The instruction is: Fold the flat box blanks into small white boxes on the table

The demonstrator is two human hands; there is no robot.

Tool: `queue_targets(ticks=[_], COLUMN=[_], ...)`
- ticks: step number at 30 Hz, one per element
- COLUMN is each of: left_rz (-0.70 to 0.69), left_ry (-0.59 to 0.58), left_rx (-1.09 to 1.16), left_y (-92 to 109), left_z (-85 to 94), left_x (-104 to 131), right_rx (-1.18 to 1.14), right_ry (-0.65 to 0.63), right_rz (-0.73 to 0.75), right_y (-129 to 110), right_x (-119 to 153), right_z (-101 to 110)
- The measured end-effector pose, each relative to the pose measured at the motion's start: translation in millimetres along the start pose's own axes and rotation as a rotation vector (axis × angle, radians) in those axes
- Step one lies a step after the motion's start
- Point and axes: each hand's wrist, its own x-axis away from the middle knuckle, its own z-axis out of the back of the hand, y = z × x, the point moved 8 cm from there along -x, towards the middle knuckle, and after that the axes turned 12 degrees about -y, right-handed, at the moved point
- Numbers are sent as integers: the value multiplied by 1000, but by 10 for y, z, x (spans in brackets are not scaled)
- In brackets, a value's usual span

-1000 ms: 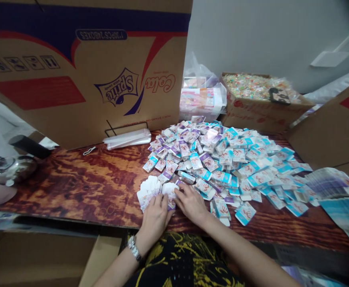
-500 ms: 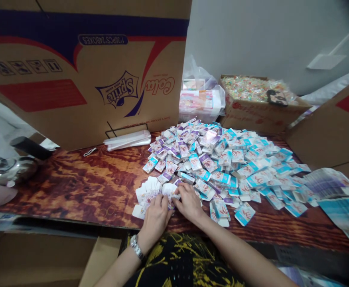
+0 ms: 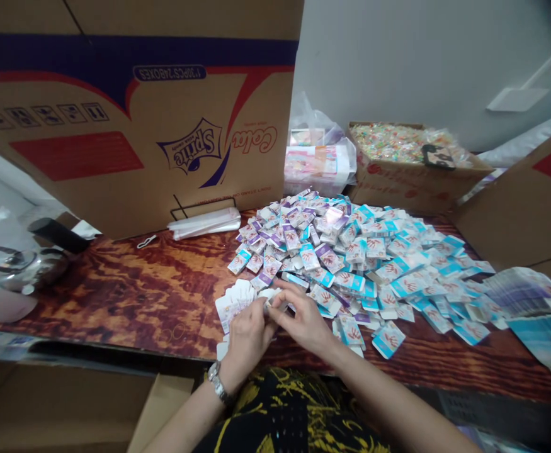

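Observation:
My left hand (image 3: 250,328), with a metal watch on its wrist, and my right hand (image 3: 303,319) meet near the table's front edge. Between their fingertips they pinch a small white paper carton (image 3: 268,293), mostly covered by the fingers. Both hands are closed. Left of them lies a fanned stack of flat white printed cartons (image 3: 235,301), one more partly under my left wrist. Just beyond my right hand begins a large heap of small boxes (image 3: 351,251), white with blue or purple ends and a red hand print.
A big cardboard box (image 3: 114,145) stands at the back left, clear plastic bags (image 3: 204,224) before it. An open carton of wrapped candies (image 3: 388,143) is at the back right. Banded flat cartons (image 3: 546,340) lie far right; a metal kettle (image 3: 34,267) stands far left.
A white carton has come up off the table between my fingertips, and both hands have drawn closer together around it. The view has shifted slightly.

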Motion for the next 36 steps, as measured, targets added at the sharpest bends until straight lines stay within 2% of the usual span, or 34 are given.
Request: queue_targets(ticks=[4, 6, 8, 11, 15, 20, 25, 29, 32, 36], left_rz=[97, 81, 23, -64, -189, -217, -181, -140, -94, -60], left_ry=[73, 89, 82, 93, 121, 177, 183, 162, 143, 74], left_rx=[155, 190, 193, 157, 92, 61, 62, 93, 81, 1], left_y=[-81, -69, -28, 28, 123, 153, 128, 85, 57, 68], left_z=[149, 197, 203, 190, 189, 247, 244, 200, 169, 121], left_x=[0, -5, -9, 5, 25, 31, 40, 49, 50, 20], right_rx=[214, 296, 283, 15, -465, -699, -626, -540, -368, -79], right_ry=[131, 120, 45, -32, -7, -57, -100, -81, -57, 48], right_rz=[194, 262, 283, 195, -50, -107, -111, -114, -102, -18], right_y=[-233, -296, -305, -213, -1, -22, -80, -71, -102, -265], right_x=[114, 147, 144, 93, 8, -58, -55, -47, -42, -6], right_z=[156, 143, 93, 79, 80, 16, 37, 69, 106, 181])
